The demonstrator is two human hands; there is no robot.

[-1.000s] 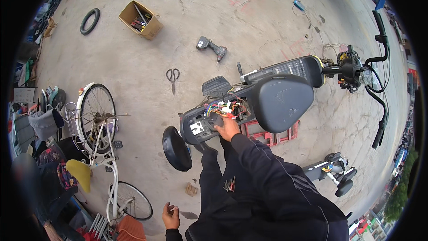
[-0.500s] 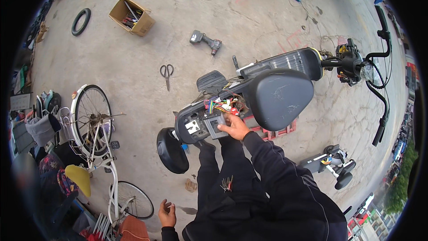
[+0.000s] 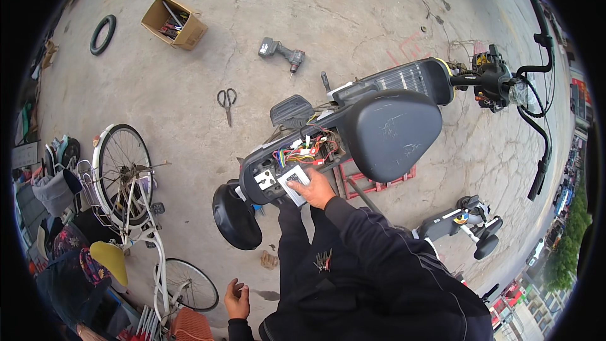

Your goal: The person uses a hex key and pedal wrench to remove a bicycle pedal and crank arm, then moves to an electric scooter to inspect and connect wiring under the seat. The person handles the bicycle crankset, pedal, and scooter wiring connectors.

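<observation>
My right hand grips the near edge of a flat rectangular metal-coloured piece, its thumb lying on the upper face. Light glares off that face, so its details are hard to make out. The piece is over the rear of a partly stripped electric scooter. Just beyond it, a bundle of coloured wires with white and red connectors spills out of the open body. My left hand hangs low at the left of my legs, fingers loosely curled and apart, with nothing in it.
The scooter's black seat stands right of the wires, above a red frame. On the concrete lie scissors, a cordless drill and a toolbox carton. A white bicycle stands left; another small scooter is at right.
My right hand has come slightly nearer to me with the metal-coloured piece, which has tilted and now shines brightly. The whole view has shifted a little; my left hand stays put.
</observation>
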